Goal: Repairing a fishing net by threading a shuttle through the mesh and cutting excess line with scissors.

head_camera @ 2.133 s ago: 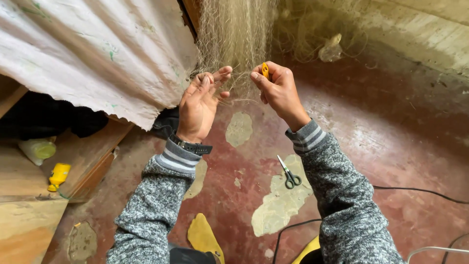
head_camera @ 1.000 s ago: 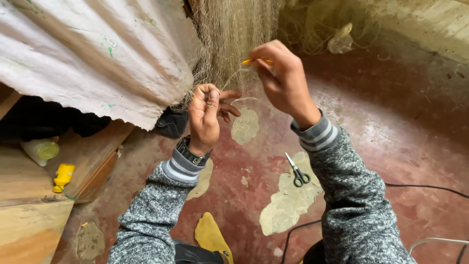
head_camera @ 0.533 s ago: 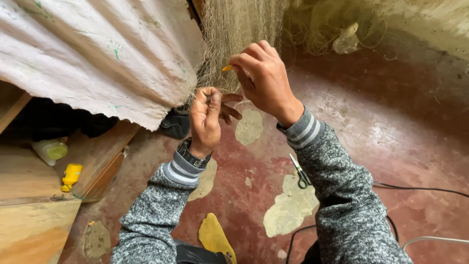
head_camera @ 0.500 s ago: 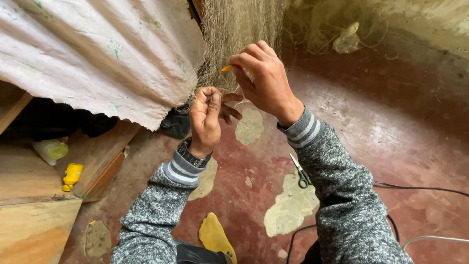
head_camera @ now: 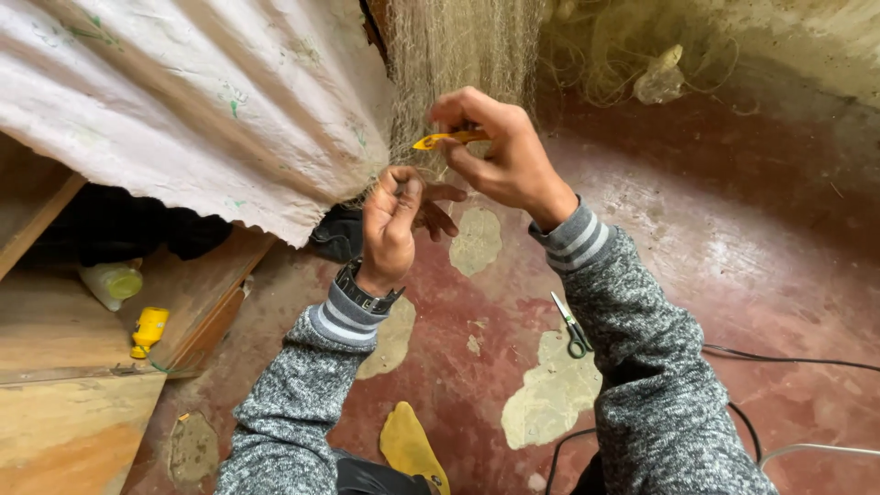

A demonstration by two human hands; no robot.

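Observation:
A pale, fine fishing net hangs down in front of me. My left hand pinches a bunch of its meshes at the lower edge, fingers curled. My right hand, just above and to the right, grips a small yellow netting needle whose tip points left into the net. Both arms wear grey knitted sleeves with striped cuffs, and a watch sits on the left wrist.
A white corrugated sheet leans at the left over wooden boards holding a yellow bottle and a pale bottle. Green-handled scissors lie on the worn red floor. Black cables run at the right. A yellow sandal lies below.
My right hand has carried the needle from the right side leftward over my left hand, toward the net. My left hand has curled shut on the meshes.

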